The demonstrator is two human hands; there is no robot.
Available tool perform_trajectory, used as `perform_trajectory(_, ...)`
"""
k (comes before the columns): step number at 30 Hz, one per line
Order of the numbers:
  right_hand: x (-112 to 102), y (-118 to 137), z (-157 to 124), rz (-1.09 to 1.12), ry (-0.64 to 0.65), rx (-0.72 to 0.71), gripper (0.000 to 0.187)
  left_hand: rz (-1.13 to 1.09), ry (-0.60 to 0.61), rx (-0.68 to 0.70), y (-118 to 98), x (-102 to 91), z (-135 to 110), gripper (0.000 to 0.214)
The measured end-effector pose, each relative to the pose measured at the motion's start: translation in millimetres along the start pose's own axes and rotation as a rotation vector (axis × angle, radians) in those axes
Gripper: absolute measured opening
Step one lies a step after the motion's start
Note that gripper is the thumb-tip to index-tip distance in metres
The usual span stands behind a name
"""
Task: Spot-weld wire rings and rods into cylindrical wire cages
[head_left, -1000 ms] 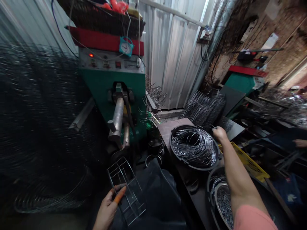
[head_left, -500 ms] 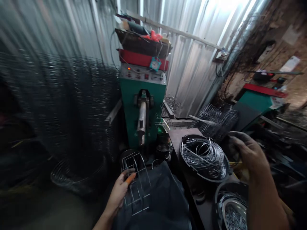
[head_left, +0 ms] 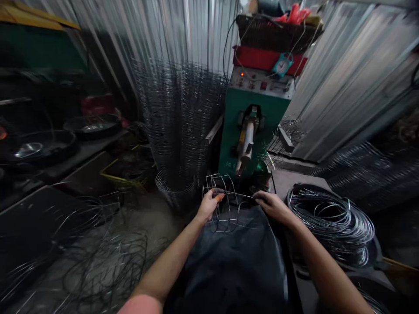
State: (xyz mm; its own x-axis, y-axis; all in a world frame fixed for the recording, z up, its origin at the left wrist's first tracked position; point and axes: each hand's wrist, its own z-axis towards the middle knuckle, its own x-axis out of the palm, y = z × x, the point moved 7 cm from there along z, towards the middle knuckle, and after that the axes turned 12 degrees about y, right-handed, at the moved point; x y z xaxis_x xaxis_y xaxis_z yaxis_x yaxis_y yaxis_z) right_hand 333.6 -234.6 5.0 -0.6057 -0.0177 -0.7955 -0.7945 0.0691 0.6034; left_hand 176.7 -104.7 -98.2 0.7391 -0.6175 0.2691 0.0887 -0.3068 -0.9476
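Note:
A round cage-like wire frame [head_left: 229, 224] rests at the far end of the dark cloth [head_left: 235, 261] over my lap. My left hand [head_left: 208, 204] is closed on its near-left side, with an orange covering on a finger or thumb. My right hand [head_left: 270, 203] pinches one end of a thin straight wire [head_left: 238, 194], which runs across the frame to my left fingers. Just beyond both hands stands the green machine [head_left: 255, 126], with a metal arm [head_left: 246, 146] jutting toward me. Whether the wire touches the frame I cannot tell.
Wire rings fill a round tray [head_left: 371, 244] on the bench at my right. Tall stacks of wire frames [head_left: 183, 117] stand left of the machine. Loose wire [head_left: 108, 257] litters the floor at left, near a yellow-edged crate [head_left: 122, 179].
My view has swung left. My right hand has come from beside the tray to the frame, now with a straight wire in its fingers. My left hand still holds the frame.

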Motion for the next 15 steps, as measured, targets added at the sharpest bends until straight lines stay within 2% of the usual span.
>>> perform_trajectory(3, 16, -4, 12, 0.008, -0.037, -0.02, 0.022, 0.047, 0.07, 0.023, -2, 5.5, -3, 0.027)
perform_trajectory(7, 7, -32, 12, 0.018, -0.173, 0.089, 0.015, 0.128, 0.141, 0.041, -4, 6.7, -3, 0.03)
perform_trajectory(11, 4, -59, 7, 0.037, -0.181, 0.145, 0.011, 0.16, 0.179, 0.059, 1, 4.4, 1, 0.037)
perform_trajectory(15, 11, -73, 4, 0.135, -0.216, 0.168, 0.019, 0.203, 0.176, 0.021, 13, 1.9, 4, 0.034)
